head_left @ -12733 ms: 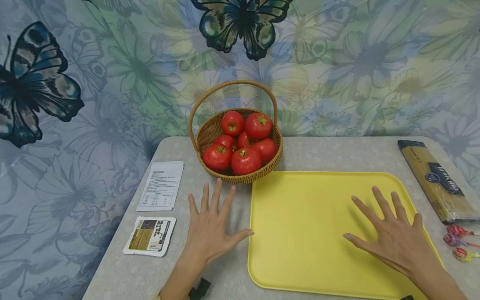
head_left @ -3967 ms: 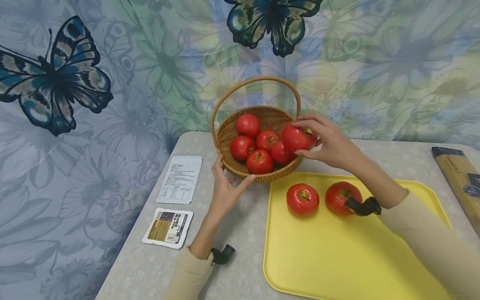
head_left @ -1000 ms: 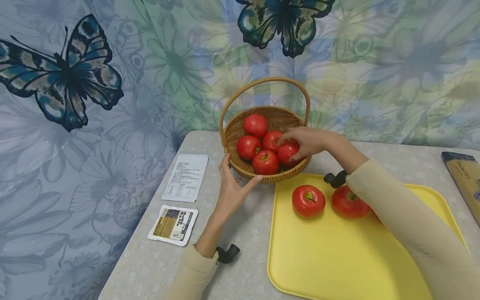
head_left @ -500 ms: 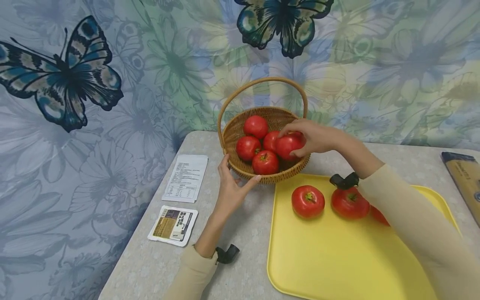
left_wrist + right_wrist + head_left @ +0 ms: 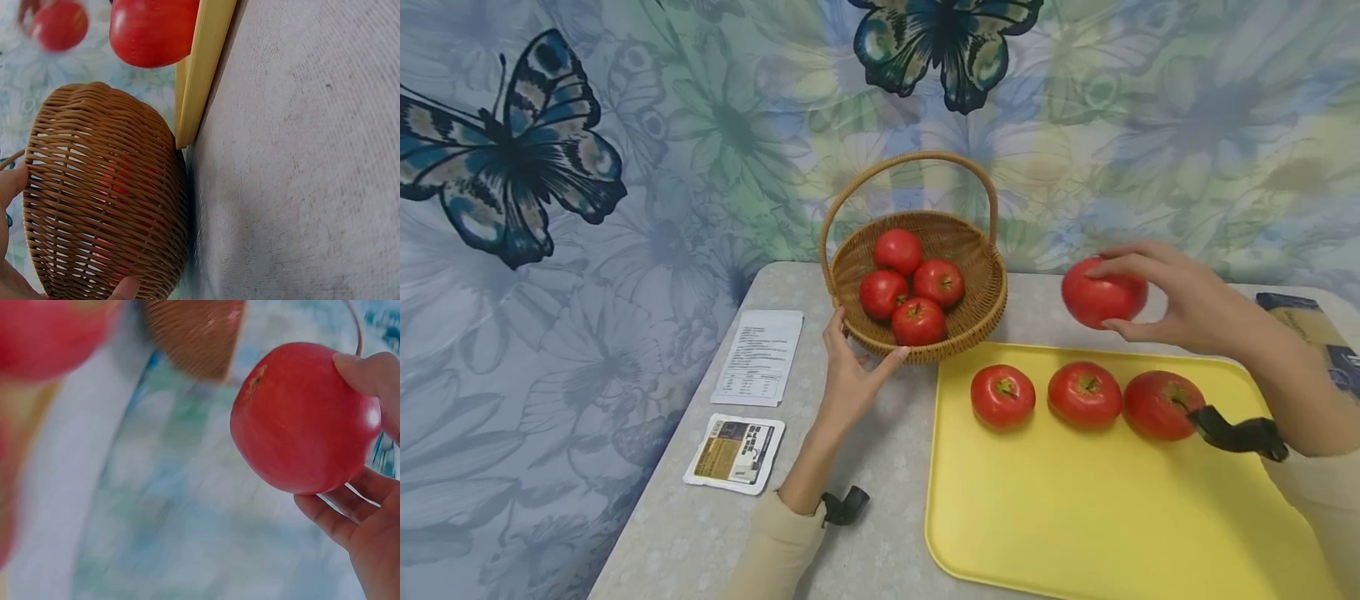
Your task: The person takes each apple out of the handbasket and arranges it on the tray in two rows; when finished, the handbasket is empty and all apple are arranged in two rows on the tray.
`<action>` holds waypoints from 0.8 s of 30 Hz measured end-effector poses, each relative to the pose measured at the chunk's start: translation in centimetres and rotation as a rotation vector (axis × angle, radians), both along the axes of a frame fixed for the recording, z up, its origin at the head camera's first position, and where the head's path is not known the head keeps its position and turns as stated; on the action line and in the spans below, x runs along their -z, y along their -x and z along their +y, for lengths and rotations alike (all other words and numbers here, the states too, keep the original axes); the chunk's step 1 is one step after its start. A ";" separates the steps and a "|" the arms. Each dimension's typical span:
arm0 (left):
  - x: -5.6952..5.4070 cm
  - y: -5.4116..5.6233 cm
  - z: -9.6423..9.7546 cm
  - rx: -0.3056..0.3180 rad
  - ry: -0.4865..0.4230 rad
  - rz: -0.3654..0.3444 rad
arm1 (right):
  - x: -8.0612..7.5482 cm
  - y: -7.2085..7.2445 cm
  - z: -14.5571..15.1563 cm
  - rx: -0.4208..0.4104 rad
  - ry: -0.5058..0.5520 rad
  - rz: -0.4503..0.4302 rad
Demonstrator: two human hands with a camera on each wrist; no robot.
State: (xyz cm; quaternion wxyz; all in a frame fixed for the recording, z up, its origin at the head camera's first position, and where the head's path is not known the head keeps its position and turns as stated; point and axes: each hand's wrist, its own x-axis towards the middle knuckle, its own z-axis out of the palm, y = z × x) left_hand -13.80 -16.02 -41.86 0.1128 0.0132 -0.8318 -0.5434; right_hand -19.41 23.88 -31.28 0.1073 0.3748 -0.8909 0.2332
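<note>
My right hand (image 5: 1180,296) pinches a red apple (image 5: 1102,293) between thumb and fingers, held up by the back edge of the yellow tray (image 5: 1075,517). In the right wrist view, the thumb lies on one side of this apple (image 5: 303,419) and the fingers on the other. My left hand (image 5: 850,383) holds the near left side of the wicker basket (image 5: 973,312), thumb at the front rim. Several apples (image 5: 917,322) sit inside the basket. On the tray, three apples (image 5: 1002,397) form a row along the back; a black wrist strap overlaps the rightmost.
A white printed sachet (image 5: 758,358) and a smaller white-edged packet (image 5: 735,454) lie left of the left arm. At the back right, a long brown-and-black package (image 5: 1311,321) is partly hidden by the right forearm. A patterned cloth (image 5: 737,167) hangs behind the table.
My right hand has lifted an apple out of the basket and carried it right. Earlier, three apples moved from basket to tray. My left hand keeps its place on the basket.
</note>
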 end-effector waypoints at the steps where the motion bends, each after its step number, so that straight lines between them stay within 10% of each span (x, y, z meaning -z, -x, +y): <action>1: 0.0 0.0 0.0 -0.002 0.001 0.003 | 0.7 -0.7 1.3 0.043 -0.005 0.009; 12: 0.1 0.1 0.0 0.003 -0.003 -0.003 | 8.6 -7.6 11.9 0.405 -0.069 0.007; 24: 0.1 0.1 0.2 0.007 -0.008 0.000 | 13.4 -10.1 12.4 0.365 0.030 0.047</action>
